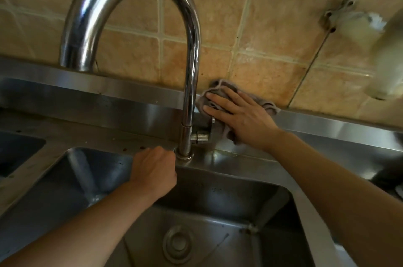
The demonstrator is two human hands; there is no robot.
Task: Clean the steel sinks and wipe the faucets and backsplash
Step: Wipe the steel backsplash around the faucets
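A tall chrome gooseneck faucet (189, 74) rises from the back ledge of a steel sink (218, 212). My right hand (242, 118) lies flat with straight fingers on a grey cloth (218, 89), pressing it against the steel backsplash (130, 92) just right of the faucet stem. The cloth's upper edge touches the tan wall tiles (261, 37). My left hand (154, 170) rests curled over the sink's back rim beside the faucet base, its fingers hidden under the edge. The faucet's side handle (202, 136) sticks out toward the right hand.
A second steel basin (17, 153) lies at the far left. The sink's drain (177, 245) sits at the bottom centre. A blurred white object (386, 66) hangs at the right near a wall bracket (340, 13).
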